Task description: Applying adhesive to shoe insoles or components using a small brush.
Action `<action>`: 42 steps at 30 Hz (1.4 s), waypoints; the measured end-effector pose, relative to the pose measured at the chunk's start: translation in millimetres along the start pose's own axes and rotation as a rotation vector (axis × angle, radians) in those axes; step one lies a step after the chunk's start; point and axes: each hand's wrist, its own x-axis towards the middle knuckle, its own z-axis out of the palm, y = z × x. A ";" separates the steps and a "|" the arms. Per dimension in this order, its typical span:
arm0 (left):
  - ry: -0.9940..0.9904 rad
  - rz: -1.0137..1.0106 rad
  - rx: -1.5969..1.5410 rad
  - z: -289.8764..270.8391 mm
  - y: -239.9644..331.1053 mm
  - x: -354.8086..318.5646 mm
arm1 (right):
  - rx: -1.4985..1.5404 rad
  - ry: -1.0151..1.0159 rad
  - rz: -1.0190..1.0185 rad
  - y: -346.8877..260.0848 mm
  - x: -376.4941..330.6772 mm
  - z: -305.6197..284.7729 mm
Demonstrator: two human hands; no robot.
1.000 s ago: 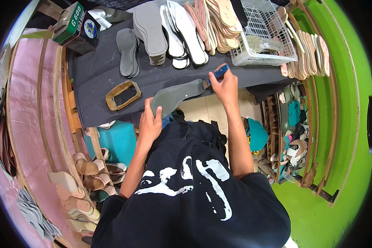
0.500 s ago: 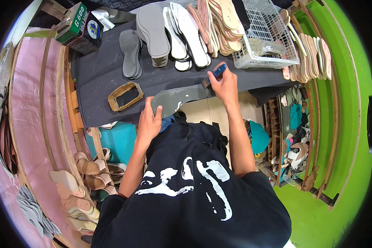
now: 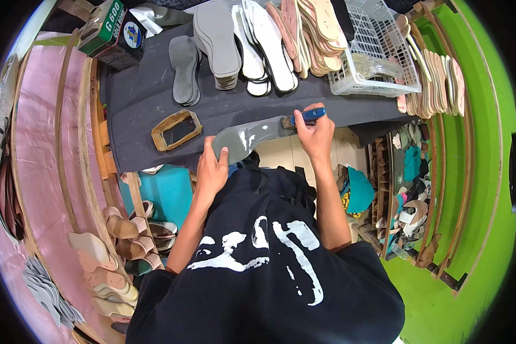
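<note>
A dark grey shoe sole (image 3: 233, 142) lies along the table's front edge, with pale shiny streaks near its middle. My left hand (image 3: 214, 171) grips its left, wide end, thumb on top and fingers at the edge. In my right hand (image 3: 316, 135) is a blue-handled brush (image 3: 311, 115), its brown bristles touching the sole's right end. Left of the sole stands an angular, open tan container (image 3: 161, 125) with a dark inside.
Behind it on the black-covered table (image 3: 137, 94) are dark grey soles (image 3: 184, 70), a grey stack (image 3: 217, 43), white soles (image 3: 266, 46), beige soles (image 3: 321, 28) and a white plastic basket (image 3: 378, 87). A metal can (image 3: 112, 37) stands back left; shoe racks (image 3: 135, 229) flank me.
My right hand has lowered slightly and turned the brush handle flatter, its bristles staying by the sole's right end. The left hand keeps its grip. The whole view has shifted slightly.
</note>
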 end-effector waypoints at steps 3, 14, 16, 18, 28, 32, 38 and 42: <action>-0.002 0.002 -0.009 2.2 0.3 -1.8 | -0.024 0.005 -0.041 8.1 -0.8 -4.7; 0.025 0.026 0.036 2.4 0.1 -4.6 | 0.145 -0.222 -0.034 13.0 6.4 -17.8; 0.015 0.008 0.026 1.1 4.9 -2.5 | 0.068 -0.101 -0.130 10.3 7.0 -8.8; 0.015 0.027 0.024 3.9 1.7 -3.0 | 0.060 -0.127 -0.126 1.5 6.4 -9.7; -0.009 0.000 0.008 7.0 9.5 -5.8 | 0.062 -0.041 -0.077 9.0 8.3 1.5; 0.011 0.015 0.008 11.7 -1.5 0.1 | 0.105 -0.044 -0.078 2.3 2.9 -1.4; -0.003 -0.121 -0.139 26.9 -31.8 16.2 | -0.020 -0.033 -0.086 1.8 3.4 6.4; -0.011 -0.128 -0.122 28.1 -35.5 29.6 | 0.121 -0.165 -0.213 -10.8 5.7 6.3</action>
